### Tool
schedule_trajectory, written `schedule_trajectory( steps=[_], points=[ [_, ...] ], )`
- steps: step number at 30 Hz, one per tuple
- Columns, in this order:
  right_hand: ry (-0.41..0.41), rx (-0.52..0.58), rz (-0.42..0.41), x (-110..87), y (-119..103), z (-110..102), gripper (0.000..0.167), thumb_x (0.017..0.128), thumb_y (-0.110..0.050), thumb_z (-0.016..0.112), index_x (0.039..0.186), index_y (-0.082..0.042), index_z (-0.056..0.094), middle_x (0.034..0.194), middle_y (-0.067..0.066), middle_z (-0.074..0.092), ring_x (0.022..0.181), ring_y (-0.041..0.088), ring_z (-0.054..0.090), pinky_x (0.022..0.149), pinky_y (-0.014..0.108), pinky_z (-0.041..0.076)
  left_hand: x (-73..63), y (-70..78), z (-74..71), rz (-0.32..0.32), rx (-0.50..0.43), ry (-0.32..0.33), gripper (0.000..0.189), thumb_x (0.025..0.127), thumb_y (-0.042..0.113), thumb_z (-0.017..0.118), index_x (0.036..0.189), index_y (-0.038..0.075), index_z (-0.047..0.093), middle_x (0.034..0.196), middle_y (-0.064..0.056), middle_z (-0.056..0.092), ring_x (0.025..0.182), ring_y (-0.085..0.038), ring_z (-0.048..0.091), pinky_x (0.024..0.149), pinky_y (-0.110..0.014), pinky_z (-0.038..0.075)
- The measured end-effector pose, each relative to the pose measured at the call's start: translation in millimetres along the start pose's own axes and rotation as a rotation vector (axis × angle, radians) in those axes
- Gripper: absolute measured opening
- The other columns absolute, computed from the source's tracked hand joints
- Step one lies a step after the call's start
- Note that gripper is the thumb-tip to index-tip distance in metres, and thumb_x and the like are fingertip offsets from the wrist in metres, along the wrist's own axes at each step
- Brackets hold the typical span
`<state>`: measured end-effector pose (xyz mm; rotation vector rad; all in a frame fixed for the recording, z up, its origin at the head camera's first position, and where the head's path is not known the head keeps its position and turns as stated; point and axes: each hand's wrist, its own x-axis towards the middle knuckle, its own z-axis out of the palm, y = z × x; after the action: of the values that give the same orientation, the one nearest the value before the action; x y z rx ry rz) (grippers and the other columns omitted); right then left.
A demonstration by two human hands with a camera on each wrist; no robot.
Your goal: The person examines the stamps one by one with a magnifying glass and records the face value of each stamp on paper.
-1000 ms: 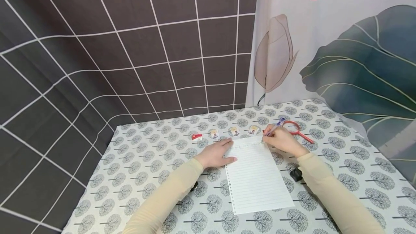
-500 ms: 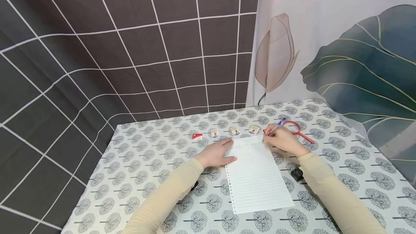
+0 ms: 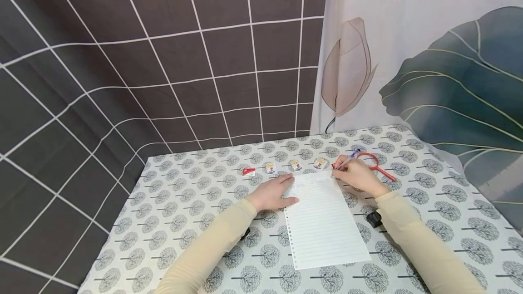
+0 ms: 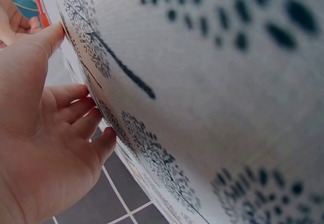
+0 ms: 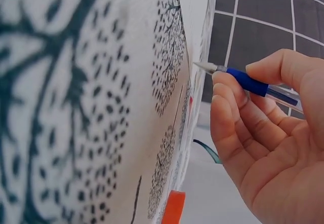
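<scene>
A sheet of lined paper with punched holes down its left edge lies on the tree-print cloth. Faint handwriting runs along its top lines. My right hand pinches a blue pen between thumb and fingers, its tip at the paper's upper right corner. My left hand rests over the paper's upper left edge, thumb spread from the fingers. In the left wrist view the left hand has its fingertips against the surface.
Beyond the paper stand in a row a red-and-white card and several small picture pieces, one of them a yellowish piece. A red-rimmed magnifying glass lies right of the right hand. Behind the table hangs a dark grid curtain.
The pen tip has shifted very slightly at the top right of the paper, and the handwriting there looks a little longer. The left hand stays in place.
</scene>
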<state>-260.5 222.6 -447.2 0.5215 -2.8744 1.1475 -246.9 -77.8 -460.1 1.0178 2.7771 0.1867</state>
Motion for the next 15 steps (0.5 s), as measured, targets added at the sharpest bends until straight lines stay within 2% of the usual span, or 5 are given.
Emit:
schedule_trajectory(
  steps=[8, 15],
  points=[
    [-0.013, 0.005, 0.009, 0.2, 0.7, 0.0, 0.005, 0.092, -0.012, 0.064, 0.089, -0.01, 0.06, 0.072, 0.002, 0.061, 0.058, 0.016, 0.05, 0.049, 0.026, 0.042, -2.8, 2.6, -3.2, -0.008, -0.014, -0.003, 0.079, 0.101, 0.058, 0.048, 0.157, 0.004, 0.032, 0.165, -0.01, 0.027, 0.15, -0.026, 0.029, 0.122, -0.037, 0.025],
    [-0.01, 0.003, 0.01, -2.1, 2.4, -1.9, 0.008, 0.093, -0.013, 0.066, 0.09, -0.009, 0.06, 0.071, 0.001, 0.058, 0.058, 0.016, 0.047, 0.05, 0.025, 0.042, -3.2, 3.4, -3.2, -0.008, -0.02, -0.004, 0.079, 0.101, 0.057, 0.049, 0.157, 0.004, 0.032, 0.165, -0.01, 0.026, 0.15, -0.026, 0.028, 0.122, -0.037, 0.025]
  ],
)
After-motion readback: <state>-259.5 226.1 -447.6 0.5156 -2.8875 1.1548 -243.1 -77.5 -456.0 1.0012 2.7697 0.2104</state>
